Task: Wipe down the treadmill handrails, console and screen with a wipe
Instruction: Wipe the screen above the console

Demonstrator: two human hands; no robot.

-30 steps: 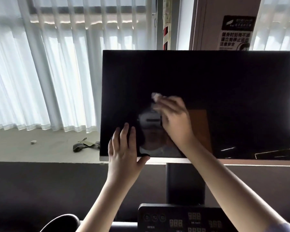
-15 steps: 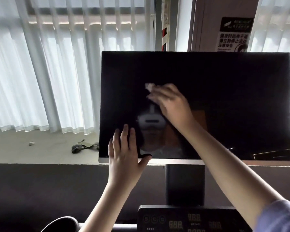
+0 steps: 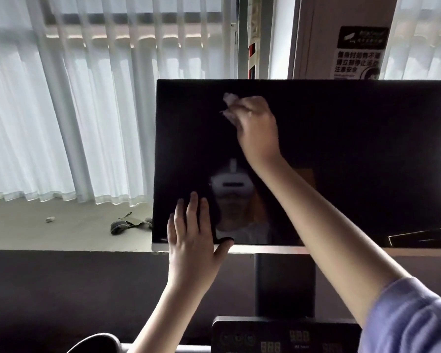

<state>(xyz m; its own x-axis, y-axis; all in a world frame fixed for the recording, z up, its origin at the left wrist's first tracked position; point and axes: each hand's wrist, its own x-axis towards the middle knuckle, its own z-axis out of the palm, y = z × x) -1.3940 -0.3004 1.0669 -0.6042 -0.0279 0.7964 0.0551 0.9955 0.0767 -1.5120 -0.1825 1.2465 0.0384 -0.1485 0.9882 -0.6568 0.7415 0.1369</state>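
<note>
The treadmill's big dark screen (image 3: 354,154) fills the middle and right of the head view. My right hand (image 3: 257,126) grips a crumpled white wipe (image 3: 229,100) and presses it against the upper left part of the glass. Down at the screen's lower left corner, my left hand (image 3: 192,233) lies flat with straight fingers on the glass and its thumb along the silver bottom bezel. Below, the black console (image 3: 285,337) with its digit displays shows at the bottom edge. A dark handrail end (image 3: 97,343) peeks in at the bottom left.
A dark post (image 3: 285,284) carries the screen above the console. Behind it runs a pale window sill (image 3: 69,225) with a grey strap (image 3: 130,224) and a small white scrap (image 3: 50,219). White vertical blinds (image 3: 74,110) hang at the left; a warning sticker (image 3: 359,54) is at the upper right.
My right hand has slid the wipe upward across the screen, from its middle to near the top. My left hand has stayed at the lower left corner.
</note>
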